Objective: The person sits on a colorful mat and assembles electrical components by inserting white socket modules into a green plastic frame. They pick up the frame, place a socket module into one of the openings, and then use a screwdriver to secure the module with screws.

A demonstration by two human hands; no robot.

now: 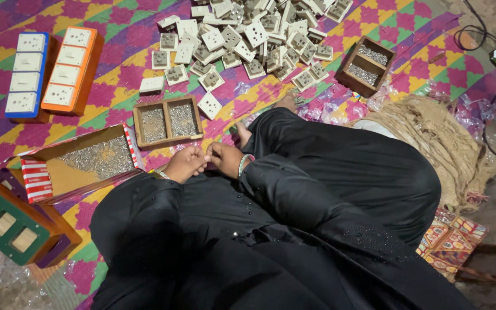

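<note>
Meeting over my lap, my left hand and right hand curl their grip closed, fingertips touching; I cannot tell what, if anything, sits between them. Just beyond lies a two-part wooden tray of screws, a cardboard box of screws to its left. Farther off spreads a heap of white sockets, beside another wooden tray. Orange and blue switch boards rest on the patterned mat.

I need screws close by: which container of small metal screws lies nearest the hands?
The two-compartment wooden tray just above the hands; the other containers lie farther.
</note>
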